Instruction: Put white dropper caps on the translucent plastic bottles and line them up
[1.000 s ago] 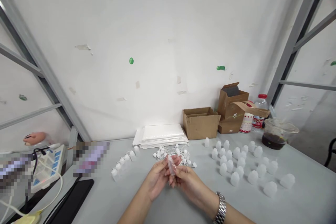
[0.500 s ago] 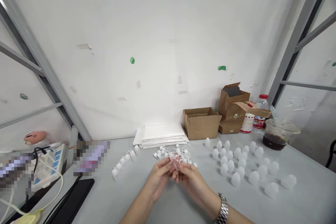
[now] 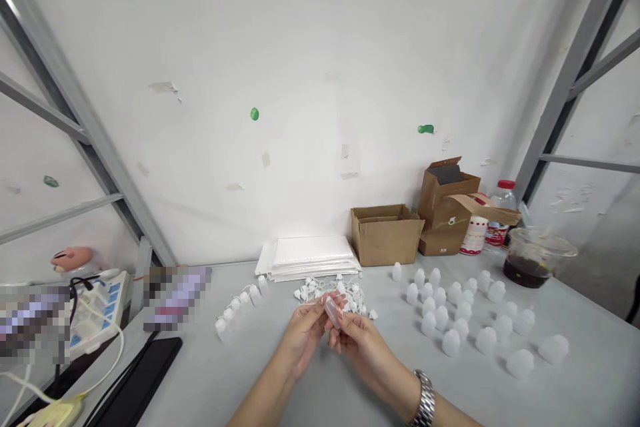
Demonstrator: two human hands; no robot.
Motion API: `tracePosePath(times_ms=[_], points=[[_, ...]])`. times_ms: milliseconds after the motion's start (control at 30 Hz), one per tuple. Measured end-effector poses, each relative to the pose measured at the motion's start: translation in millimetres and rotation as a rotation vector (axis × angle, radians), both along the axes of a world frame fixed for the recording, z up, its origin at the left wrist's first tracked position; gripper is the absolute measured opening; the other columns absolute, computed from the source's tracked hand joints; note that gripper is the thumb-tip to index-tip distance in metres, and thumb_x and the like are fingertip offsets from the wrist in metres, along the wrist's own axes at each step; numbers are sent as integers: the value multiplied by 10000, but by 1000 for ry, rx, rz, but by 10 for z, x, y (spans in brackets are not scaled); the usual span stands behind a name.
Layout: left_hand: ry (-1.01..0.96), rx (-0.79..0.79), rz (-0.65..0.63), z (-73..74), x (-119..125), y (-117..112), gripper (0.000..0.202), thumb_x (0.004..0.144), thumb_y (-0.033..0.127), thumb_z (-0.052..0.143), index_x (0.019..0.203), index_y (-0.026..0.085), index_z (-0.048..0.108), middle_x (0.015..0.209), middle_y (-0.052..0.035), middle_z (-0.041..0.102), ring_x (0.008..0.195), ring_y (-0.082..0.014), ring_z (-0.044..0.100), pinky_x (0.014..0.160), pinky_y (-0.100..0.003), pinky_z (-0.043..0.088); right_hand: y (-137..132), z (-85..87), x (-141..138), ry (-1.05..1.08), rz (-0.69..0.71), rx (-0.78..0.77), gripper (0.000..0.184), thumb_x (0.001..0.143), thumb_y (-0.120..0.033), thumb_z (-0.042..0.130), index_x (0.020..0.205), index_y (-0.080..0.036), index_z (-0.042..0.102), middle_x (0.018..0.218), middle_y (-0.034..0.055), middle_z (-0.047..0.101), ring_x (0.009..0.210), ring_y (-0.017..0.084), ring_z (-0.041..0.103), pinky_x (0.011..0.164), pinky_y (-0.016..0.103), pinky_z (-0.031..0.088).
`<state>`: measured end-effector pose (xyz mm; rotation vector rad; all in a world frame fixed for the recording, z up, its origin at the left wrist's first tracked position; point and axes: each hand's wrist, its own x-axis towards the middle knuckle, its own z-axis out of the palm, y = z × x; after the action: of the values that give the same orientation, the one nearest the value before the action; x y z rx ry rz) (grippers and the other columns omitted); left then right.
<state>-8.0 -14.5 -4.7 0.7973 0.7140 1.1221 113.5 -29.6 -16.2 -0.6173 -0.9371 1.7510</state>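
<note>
Between the hands, lower centre: translucent plastic bottle (image 3: pixel 333 313), held in the air above the pale grey table (image 3: pixel 210 373).
Long axis: tilted across the frame, upper left to lower right; neck end not distinguishable at this resolution.
Left hand (image 3: pixel 303 337): grasping, fingers curled against the bottle's upper part.
Right hand (image 3: pixel 363 343): grasping, fingertips pinched on the bottle's lower part; steel link wristwatch (image 3: pixel 425 400) on the wrist.
Handling: light fingertip pressure from both sides advisable, with the thin wall uncrushed and the body clear of the palms.
Just behind the hands: tangled heap of small white plastic parts (image 3: pixel 330 295), close to the left hand's fingertips.
Left of the heap: short line of small white bottles (image 3: pixel 240 310).
Right of the hands: loose rows of frosted white plastic caps (image 3: pixel 465 313).
Upper centre of the table: stack of white sheets (image 3: pixel 307 255), beside an open cardboard box (image 3: pixel 385 237).
Upper right: plastic cup of dark liquid (image 3: pixel 535 265).
</note>
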Motion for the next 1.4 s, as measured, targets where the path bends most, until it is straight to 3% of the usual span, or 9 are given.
tracePosePath(times_ms=[67, 167, 400, 567, 733, 933, 1100, 1267, 1400], points=[[13, 19, 2, 30, -4, -18, 252, 710, 324, 633, 839, 116, 691, 886, -111, 683, 941, -213, 589, 824, -284, 434, -4, -6, -9, -27, -48, 2, 344, 641, -470, 684, 634, -126, 668, 509, 13, 576, 499, 98, 452, 522, 234, 309], [37, 48, 6, 54, -3, -41, 217, 710, 320, 634, 676, 114, 695, 981, -123, 668, 1015, -233, 558, 892, -298, 399, -11, -1, -14, -44, -70, 7, 369, 627, -500, 682, 629, -131, 660, 498, 7, 564, 489, 101, 444, 522, 241, 308], [-59, -31, -17, 35, 3, -27, 415, 765, 444, 524, 1035, 145, 623, 962, -116, 672, 848, -214, 625, 733, -318, 490, -23, 43, 11, 133, 91, -73, 351, 694, -462, 640, 656, -114, 662, 510, 11, 547, 475, 89, 458, 522, 230, 304], [-56, -52, 25, 59, -22, -19, 349, 734, 380, 597, 958, 120, 658, 928, -108, 689, 934, -204, 602, 865, -299, 436, -36, 28, 4, 143, 126, -74, 337, 722, -442, 619, 667, -111, 653, 520, 15, 554, 451, 83, 450, 509, 231, 293], [10, -14, 43, 61, -33, -19, 289, 673, 311, 674, 891, 122, 687, 993, -110, 679, 979, -218, 580, 887, -303, 415, -37, -10, -16, 86, 39, -43, 346, 692, -468, 637, 619, -130, 629, 491, 5, 537, 460, 89, 437, 508, 232, 300], [149, 75, 83, 101, -42, -29, 286, 657, 307, 683, 870, 117, 701, 1007, -123, 675, 974, -248, 575, 876, -337, 400, 15, -58, -2, -99, -47, 21, 422, 668, -558, 608, 641, -138, 634, 529, 19, 574, 507, 118, 477, 546, 256, 352], [156, 80, 161, 69, -70, -4, 359, 653, 349, 680, 938, 131, 685, 959, -131, 691, 968, -252, 578, 876, -341, 389, 40, 56, 31, -320, -125, 162, 364, 643, -524, 645, 700, -165, 651, 653, 22, 621, 586, 144, 518, 632, 290, 416], [19, 67, 68, 108, -87, -11, 469, 715, 510, 550, 957, 131, 679, 1026, -162, 662, 1014, -265, 564, 921, -381, 366, 35, 89, 62, -346, -123, 231, 344, 689, -511, 610, 702, -168, 644, 654, 22, 625, 569, 140, 514, 627, 283, 421], [67, 130, -6, 188, -79, -68, 441, 640, 324, 698, 1050, 175, 637, 1146, -131, 607, 1128, -290, 477, 948, -395, 342, 38, 39, 75, -314, -126, 255, 332, 741, -484, 573, 706, -160, 639, 670, 22, 611, 589, 133, 506, 638, 269, 404]])
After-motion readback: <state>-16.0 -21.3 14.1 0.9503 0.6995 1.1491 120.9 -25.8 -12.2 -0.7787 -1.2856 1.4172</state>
